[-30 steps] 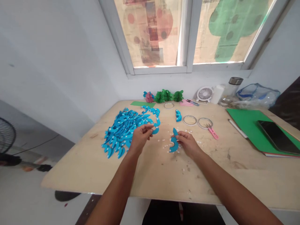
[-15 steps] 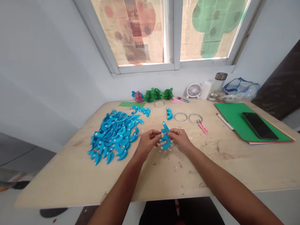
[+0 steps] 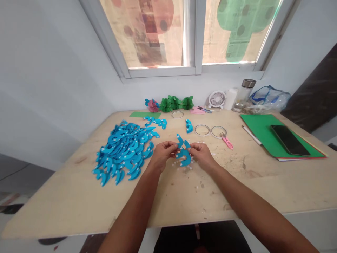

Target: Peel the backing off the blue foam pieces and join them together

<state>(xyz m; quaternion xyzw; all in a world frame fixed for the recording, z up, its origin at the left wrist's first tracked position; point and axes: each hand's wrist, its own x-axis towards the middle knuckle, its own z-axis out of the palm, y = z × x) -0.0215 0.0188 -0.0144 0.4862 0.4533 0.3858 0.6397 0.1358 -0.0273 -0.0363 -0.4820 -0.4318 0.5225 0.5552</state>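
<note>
My left hand pinches a curved blue paper piece that carries a small white square near its tip. Between finger and thumb, my right hand grips another blue paper piece close beside it. More blue paper shows just below, between both hands; whether it is joined to the held pieces I cannot tell. Small white bits are scattered on the table under my hands. To the left lies a large heap of curved blue paper pieces, many with white squares.
Tape rolls and pink-handled scissors lie beyond my right hand. A phone rests on a green folder at the right. Along the wall stand green paper shapes, a small fan and a bottle.
The blue paper tips between my hands have come apart, with one piece now leaning toward my left hand. The view has shifted slightly; both hands stay near the same place.
</note>
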